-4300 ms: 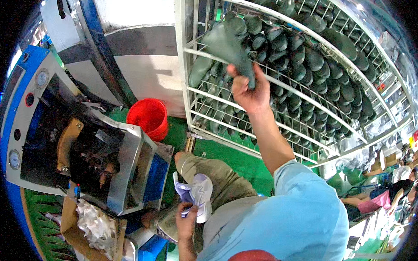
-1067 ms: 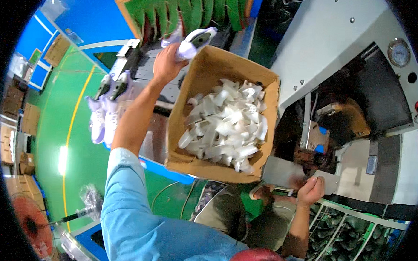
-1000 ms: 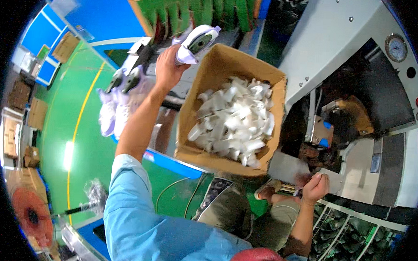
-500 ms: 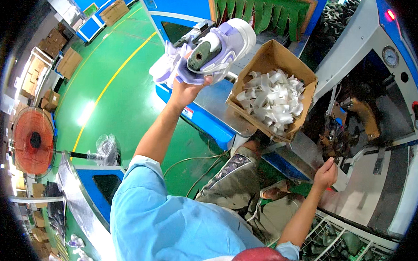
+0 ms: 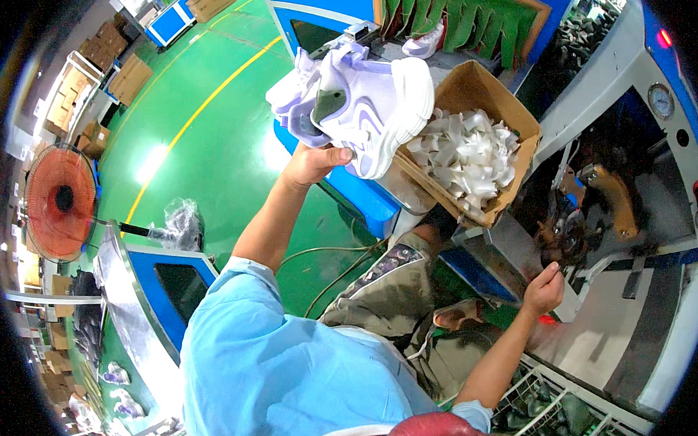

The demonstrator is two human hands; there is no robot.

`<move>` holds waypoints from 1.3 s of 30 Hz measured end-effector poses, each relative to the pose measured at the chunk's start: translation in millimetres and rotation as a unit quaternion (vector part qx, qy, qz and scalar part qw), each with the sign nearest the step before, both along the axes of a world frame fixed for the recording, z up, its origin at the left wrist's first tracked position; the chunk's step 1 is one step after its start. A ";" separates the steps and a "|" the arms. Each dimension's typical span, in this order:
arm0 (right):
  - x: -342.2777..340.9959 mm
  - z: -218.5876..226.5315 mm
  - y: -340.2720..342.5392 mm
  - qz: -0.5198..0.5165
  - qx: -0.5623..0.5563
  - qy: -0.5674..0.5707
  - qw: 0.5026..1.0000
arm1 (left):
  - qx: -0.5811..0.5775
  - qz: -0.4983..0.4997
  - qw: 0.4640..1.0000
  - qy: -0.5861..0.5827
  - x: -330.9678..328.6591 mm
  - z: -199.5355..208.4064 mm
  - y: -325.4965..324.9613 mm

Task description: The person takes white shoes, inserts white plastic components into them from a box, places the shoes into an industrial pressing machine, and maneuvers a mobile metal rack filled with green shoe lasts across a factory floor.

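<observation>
A pair of lilac and white sneakers is in my left hand (image 5: 314, 164), raised over the edge of the blue bench. The nearer sneaker (image 5: 372, 103) shows its side and thick white sole, with a dark green shoe last (image 5: 331, 102) inside its opening. Behind it on the left, the other sneaker (image 5: 292, 93) is partly covered. My thumb presses on the nearer sneaker's heel end; the other fingers are mostly hidden beneath. By the machine's front edge, my right hand (image 5: 545, 290) is closed with curled fingers; whatever they may hold cannot be made out.
An open cardboard box (image 5: 515, 97) of white plastic pieces stands right of the sneakers. Behind it, a shoe (image 5: 424, 42) lies by a green strip curtain (image 5: 467, 26). At right is a machine with a pressure gauge (image 5: 660, 100); below it, a wire rack (image 5: 546, 402) holds dark lasts.
My left hand has tilted the sneakers, so the near one's side and sole now show instead of its top opening. The shoe by the curtain has come into plain view. My right hand stays put.
</observation>
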State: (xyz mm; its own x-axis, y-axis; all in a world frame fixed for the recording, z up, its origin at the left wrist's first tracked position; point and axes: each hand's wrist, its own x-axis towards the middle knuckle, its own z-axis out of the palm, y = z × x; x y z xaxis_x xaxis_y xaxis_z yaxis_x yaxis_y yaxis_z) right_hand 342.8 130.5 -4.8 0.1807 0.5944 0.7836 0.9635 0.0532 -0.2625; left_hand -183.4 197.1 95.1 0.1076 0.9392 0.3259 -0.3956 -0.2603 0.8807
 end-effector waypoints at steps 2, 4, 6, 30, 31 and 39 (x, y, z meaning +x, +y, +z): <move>2.3 0.0 -0.5 0.003 0.010 -0.008 1.000 | -0.023 0.002 1.000 -0.005 -5.4 -3.4 -1.6; 1.3 2.9 -0.5 0.004 0.013 -0.009 1.000 | -0.033 0.048 0.998 -0.004 3.4 2.6 0.7; -1.5 2.6 1.4 0.008 0.023 -0.011 1.000 | -0.061 0.102 0.992 0.054 -9.2 -6.0 11.3; -7.9 4.6 4.1 -0.025 -0.038 -0.006 0.999 | -0.167 0.043 0.903 0.394 -7.8 -8.0 252.0; -6.8 4.2 2.5 -0.030 -0.039 -0.009 0.999 | -0.115 0.082 0.864 0.483 4.3 -22.5 289.0; -6.9 8.0 5.4 0.008 -0.066 0.017 0.998 | -0.107 0.227 0.719 0.648 18.5 -116.0 472.8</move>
State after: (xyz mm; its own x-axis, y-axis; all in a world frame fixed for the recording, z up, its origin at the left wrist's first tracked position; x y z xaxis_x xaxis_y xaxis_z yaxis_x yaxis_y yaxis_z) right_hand 335.9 135.9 3.2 0.1949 0.6953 0.6918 0.9533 0.0317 -0.3004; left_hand -164.9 669.9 -20.9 -0.1433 0.9871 0.0707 0.8769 0.0936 0.4715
